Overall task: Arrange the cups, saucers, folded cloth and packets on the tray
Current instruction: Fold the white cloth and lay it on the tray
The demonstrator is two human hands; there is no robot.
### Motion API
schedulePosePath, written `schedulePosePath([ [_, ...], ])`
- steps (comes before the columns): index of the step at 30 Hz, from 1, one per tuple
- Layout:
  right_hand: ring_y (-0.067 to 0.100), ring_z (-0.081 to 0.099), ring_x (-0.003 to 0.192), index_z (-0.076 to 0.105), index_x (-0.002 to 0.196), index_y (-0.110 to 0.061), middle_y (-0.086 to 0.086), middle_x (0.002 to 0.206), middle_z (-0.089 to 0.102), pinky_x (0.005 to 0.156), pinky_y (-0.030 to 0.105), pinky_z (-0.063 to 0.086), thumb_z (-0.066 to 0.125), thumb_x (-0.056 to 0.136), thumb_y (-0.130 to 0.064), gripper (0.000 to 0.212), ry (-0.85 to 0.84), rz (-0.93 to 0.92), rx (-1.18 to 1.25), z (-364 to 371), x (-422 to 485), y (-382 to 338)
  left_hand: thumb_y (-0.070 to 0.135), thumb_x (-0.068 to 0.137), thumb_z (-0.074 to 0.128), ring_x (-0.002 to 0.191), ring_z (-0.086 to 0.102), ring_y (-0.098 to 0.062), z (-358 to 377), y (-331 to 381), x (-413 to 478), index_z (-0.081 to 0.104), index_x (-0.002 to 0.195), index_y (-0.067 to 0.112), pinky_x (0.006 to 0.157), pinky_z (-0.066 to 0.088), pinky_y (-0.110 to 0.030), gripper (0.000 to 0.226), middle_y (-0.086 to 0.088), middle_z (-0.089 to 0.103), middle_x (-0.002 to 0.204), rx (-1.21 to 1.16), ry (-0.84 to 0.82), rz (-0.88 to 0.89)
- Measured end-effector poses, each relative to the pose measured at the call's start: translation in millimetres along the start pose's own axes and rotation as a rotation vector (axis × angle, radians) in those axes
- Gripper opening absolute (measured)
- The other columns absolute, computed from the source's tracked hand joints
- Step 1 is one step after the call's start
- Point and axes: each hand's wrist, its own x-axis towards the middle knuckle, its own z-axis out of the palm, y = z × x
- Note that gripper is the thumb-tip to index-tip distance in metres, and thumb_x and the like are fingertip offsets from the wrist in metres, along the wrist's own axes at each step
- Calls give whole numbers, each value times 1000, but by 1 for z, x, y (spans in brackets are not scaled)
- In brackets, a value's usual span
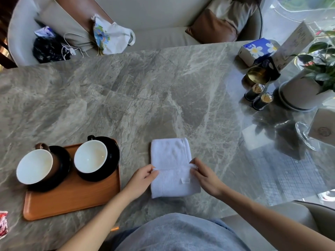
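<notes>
Head view, looking down over the person's grey-blue top (177,232): both hands are on a white folded cloth (169,156) lying flat on the marble table (145,96) just in front of them. The left hand (143,175) pinches the cloth's left edge between thumb and fingertips, and the right hand (203,175) pinches the right edge the same way, at the fold line across its middle (a small label shows on the near half).

Just left of the cloth, not touching it, sits a wooden tray (72,201). On the tray's far half stand two black saucers, each with an empty white-lined cup: a brown cup (34,166) on the left saucer (63,160), a black cup (90,156) on the right saucer (114,153). A red-and-white packet (3,223) lies on the table at the left edge of view, off the tray.

Farther off to the right stand a brass cup (255,77), two toothpick holders (258,96), a potted plant (304,91) and a flowered tissue box (257,48). Beyond the table, a sofa (159,19) holds a tote bag (110,35).
</notes>
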Motion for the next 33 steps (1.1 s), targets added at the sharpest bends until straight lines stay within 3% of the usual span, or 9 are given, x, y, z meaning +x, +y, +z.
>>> schedulePosePath([
  [4, 12, 50, 68, 48, 97, -14, 1, 79, 53, 58, 29, 46, 40, 99, -23, 12, -33, 175, 250, 4, 1, 0, 25, 93, 53, 68, 53, -4, -1, -3, -2, 59, 86, 15, 57, 38, -14, 14, 6, 58, 72, -188, 8, -151],
  [7, 16, 56, 73, 51, 99, -18, 7, 86, 58, 60, 31, 50, 43, 99, -33, 18, 40, 210, 362, 5, 9, -5, 12, 92, 53, 72, 60, -4, 3, 2, 8, 61, 88, 17, 60, 44, -12, 11, 7, 67, 76, -270, 141, -128],
  [10, 20, 57, 77, 57, 99, -16, 9, 88, 59, 65, 34, 50, 47, 97, -32, 18, 149, 217, 438, 2, 26, -8, 6, 90, 54, 78, 56, -15, 6, 10, 24, 60, 82, 14, 72, 42, -26, 13, -7, 65, 82, -224, 276, -62],
  [12, 21, 55, 76, 59, 100, -14, 10, 88, 59, 65, 34, 48, 50, 96, -29, 18, 206, 224, 459, 0, 37, -11, 7, 90, 55, 78, 55, -19, 6, 12, 37, 61, 83, 9, 73, 41, -32, 9, -12, 65, 82, -205, 329, -60],
  [19, 18, 52, 69, 57, 107, -16, 7, 80, 58, 65, 35, 44, 51, 95, -24, 16, 300, 226, 393, -1, 64, -15, 8, 88, 56, 77, 56, -19, 1, 5, 70, 62, 89, 2, 74, 40, -30, 9, -10, 65, 82, -115, 437, -108],
  [26, 18, 49, 62, 54, 109, -13, 3, 67, 54, 59, 33, 42, 51, 92, -16, 17, 325, 217, 269, -3, 68, -1, 11, 86, 60, 73, 56, -18, -1, 0, 76, 63, 86, 8, 72, 43, -28, 4, -5, 63, 76, 6, 449, -91],
  [33, 14, 51, 62, 49, 99, -15, 4, 77, 60, 57, 30, 41, 56, 91, -21, 12, 333, 186, 231, -4, 74, 0, 13, 85, 61, 70, 56, -19, -1, -3, 77, 61, 81, 10, 70, 45, -31, 6, -3, 62, 72, 62, 496, -89],
])
